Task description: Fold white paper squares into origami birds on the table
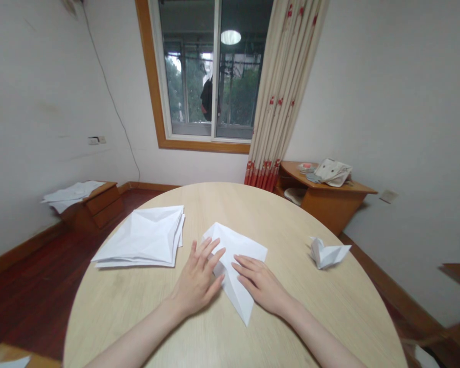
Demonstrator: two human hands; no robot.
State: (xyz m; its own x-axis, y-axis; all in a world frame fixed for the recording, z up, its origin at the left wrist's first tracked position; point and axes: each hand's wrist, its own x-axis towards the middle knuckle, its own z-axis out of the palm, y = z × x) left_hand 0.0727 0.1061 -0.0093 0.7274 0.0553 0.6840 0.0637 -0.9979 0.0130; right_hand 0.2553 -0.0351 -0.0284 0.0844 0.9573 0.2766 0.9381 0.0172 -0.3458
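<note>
A partly folded sheet of white paper [235, 245] lies on the round wooden table in front of me, one pointed corner toward me. My left hand [199, 276] rests at its left edge, fingers spread, the fingertips over the paper. On the right side of the sheet, my right hand [258, 281] lies flat with its fingers stretched out. Neither hand grips anything. Parts of the sheet are hidden under the fingers.
A stack of creased white paper sheets [145, 237] sits at the table's left. A folded paper figure [327, 254] stands at the right. The round table's [291, 230] curved edge runs around them. Beyond are a low cabinet [101, 202] and a corner desk [325, 197].
</note>
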